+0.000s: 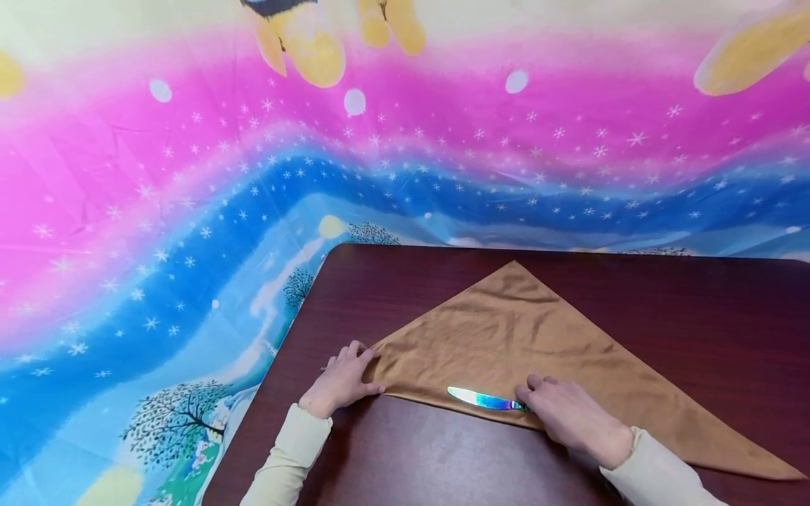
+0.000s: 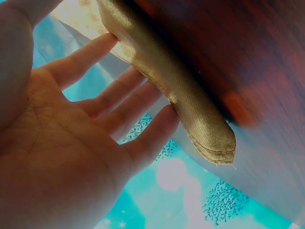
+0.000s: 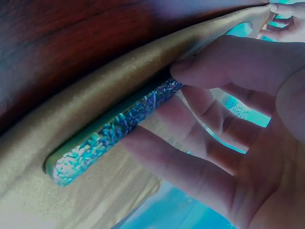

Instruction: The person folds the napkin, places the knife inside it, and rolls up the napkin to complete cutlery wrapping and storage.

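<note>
Knife (image 1: 484, 399) lies on the cloth (image 1: 500, 330), long axis roughly along its near edge, blade toward the left grip (image 1: 344, 377); right grip (image 1: 572, 414), nearer, pinches the handle (image 3: 107, 131); left fingers, spread, touch the cloth's left end.

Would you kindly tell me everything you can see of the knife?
The knife looks metallic, with a smooth, shiny blade in shimmering blue and green, and a rippled blue-green handle with a rounded end. It lies on the brown cloth close to its near edge, the blade pointing toward the left hand. The right hand holds the handle between thumb and fingers, hiding most of it in the head view.
</note>
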Available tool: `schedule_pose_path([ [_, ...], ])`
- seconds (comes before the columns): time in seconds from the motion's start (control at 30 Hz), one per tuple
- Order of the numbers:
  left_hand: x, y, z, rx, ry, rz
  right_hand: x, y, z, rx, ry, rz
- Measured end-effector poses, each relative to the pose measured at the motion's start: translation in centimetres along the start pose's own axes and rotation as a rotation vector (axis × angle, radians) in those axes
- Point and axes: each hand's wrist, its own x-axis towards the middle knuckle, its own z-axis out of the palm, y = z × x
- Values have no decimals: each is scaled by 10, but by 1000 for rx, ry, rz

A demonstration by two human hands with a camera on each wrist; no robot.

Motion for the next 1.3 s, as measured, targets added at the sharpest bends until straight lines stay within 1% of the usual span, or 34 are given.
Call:
schedule_pose_path([
  [0.33,0,1,0,-11,2,1,0,-1,1,-14,-5,3],
  [0.6,-1,1,0,-19,-2,0,0,-2,3,-20,11,-32],
  [1.0,0,-1,2,-17,8,0,5,-6,4,-7,24,-31],
  [1.3,0,-2,1,-20,6,2,7,-7,4,-3,5,-14],
])
